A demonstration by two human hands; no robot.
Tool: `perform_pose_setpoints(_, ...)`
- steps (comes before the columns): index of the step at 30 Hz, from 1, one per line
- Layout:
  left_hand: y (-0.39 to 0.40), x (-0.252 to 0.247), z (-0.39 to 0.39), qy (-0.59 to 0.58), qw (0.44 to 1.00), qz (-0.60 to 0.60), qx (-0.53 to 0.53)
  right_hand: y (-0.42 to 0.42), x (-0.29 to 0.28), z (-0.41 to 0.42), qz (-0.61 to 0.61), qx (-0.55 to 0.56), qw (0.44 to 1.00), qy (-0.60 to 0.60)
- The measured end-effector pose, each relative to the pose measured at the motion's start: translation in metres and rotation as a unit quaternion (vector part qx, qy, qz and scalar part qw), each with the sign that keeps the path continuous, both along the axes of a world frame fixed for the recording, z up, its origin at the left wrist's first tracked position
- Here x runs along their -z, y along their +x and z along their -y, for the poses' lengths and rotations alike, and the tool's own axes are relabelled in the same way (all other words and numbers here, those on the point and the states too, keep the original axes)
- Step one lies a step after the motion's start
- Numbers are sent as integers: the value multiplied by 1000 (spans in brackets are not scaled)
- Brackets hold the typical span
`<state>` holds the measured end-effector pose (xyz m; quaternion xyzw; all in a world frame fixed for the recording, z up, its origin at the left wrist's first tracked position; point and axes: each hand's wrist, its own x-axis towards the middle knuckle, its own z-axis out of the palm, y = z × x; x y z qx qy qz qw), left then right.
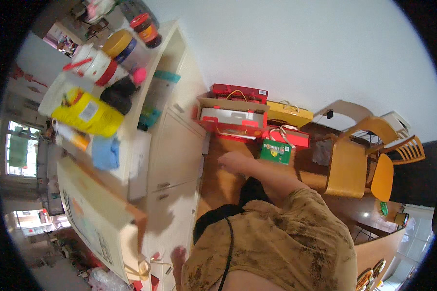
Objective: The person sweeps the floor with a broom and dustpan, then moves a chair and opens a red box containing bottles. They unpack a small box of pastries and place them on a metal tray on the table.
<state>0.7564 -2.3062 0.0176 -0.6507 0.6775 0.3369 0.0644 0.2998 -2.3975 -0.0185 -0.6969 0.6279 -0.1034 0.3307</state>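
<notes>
My right hand (235,162) hangs over the wooden floor (218,185) in the middle of the view, its fingers pointing left. Nothing shows in it, but blur hides how far the fingers are bent. A green printed carton (275,152) stands close by on its right. Beside it are a red gift box (298,138) with ribbon handles and an open-topped red box (235,117) with a white pack inside. Low on the left, my left hand (178,254) is partly seen beside my body, close to the cream cabinet (174,152). Its fingers are indistinct.
A yellow gift bag (289,114) stands against the wall. Wooden chairs (347,167) crowd the right side. The cabinet top bears a yellow packet (89,112), a yellow-lidded jar (127,49) and a red-lidded jar (145,31). A large printed box (94,218) stands lower left.
</notes>
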Motion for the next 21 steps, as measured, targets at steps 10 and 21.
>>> perform_pose_setpoints(10, -71, 27, -10, 156, 984, 37, -80, -122, 15, 70, 32, 138, 989, -39)
perform_pose_setpoints(21, -146, 15, 41, 183, 976, -17, -119, -114, 45, 62, 86, 51, 994, 50)
